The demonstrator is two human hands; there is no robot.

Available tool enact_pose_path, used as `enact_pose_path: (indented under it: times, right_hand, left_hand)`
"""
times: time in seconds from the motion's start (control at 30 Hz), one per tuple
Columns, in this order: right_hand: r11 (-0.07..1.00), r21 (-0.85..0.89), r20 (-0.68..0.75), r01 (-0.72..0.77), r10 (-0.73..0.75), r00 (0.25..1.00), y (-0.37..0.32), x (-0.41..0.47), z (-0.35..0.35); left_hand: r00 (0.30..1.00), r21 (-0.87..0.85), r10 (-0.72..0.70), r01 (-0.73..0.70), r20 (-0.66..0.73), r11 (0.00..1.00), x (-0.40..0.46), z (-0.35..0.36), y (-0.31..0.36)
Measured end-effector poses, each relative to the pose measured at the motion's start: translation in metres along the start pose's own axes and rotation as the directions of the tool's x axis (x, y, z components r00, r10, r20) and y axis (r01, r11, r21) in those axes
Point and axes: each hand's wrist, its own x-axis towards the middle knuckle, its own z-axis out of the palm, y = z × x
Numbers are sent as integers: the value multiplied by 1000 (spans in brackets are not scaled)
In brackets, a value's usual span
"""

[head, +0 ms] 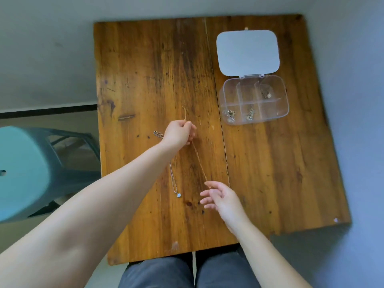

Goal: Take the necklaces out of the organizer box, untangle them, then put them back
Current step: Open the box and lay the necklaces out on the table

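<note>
I'm pinching the gold chain (pixel 198 161) w/ my left hand (pixel 179 134) at 12 o'clock, right hand (pixel 223 199) gripping its 5 o'clock end; organizer box (pixel 254 100) sitting open at 2 o'clock on the table (pixel 145 80).

From my feed the light is soft and even, daylight-like, with no hard shadows on the desk (pixel 145 80). A pale sheen lies along the middle boards, brightest toward the far edge. The open lid (pixel 247 53) of the box looks washed-out, almost flat white. The wide lens bends the desk edges, and the corners of the view stretch. I see softness at the near left, where the forearm (pixel 72 215) blurs. The thin chain (pixel 199 161) is barely resolved between my hands.
</note>
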Motion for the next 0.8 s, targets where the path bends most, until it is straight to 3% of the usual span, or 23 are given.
enact_pose_path:
  times: [0.03, 0.1, 0.17, 0.27, 0.4, 0.53, 0.6, 0.67, 0.8]
  right_hand:
    - [1000, -24, -19, 3, -4, 1000, 6, 2, 4]
    - [993, -120, -48, 15, -21, 999, 15, 5, 10]
    - [972, -234, -72, 14, -32, 997, 22, 9, 13]
    - [920, -392, -64, 19, -48, 997, 26, 10, 12]
    - [824, -540, -23, 172, -218, 976, -2, 14, -23]
    - [722, -623, -167, 301, -499, 851, -77, 55, -115]
    - [604, -744, -204, 286, -613, 763, -119, 82, -156]
    - [421, -884, -149, 203, -665, 732, -153, 111, -185]
    - [-37, -999, 43, 28, -531, 847, -188, 161, -200]
  left_hand:
    - [995, 220, 100, -95, -13, 971, 3, 3, -2]
    - [964, 556, 264, -229, 18, 799, 6, 6, -5]
    - [933, 726, 350, -301, 89, 618, 9, 9, -9]
    - [917, 825, 372, -320, 146, 465, 13, 11, -10]
    - [877, 853, 456, -350, 154, 386, 12, 16, -2]
    - [762, 814, 610, -487, 218, 317, 5, 48, 19]
    - [742, 798, 632, -512, 224, 319, 3, 70, 31]
    - [776, 793, 605, -478, 180, 377, 5, 87, 41]
    - [815, 782, 572, -416, 94, 465, 11, 95, 48]
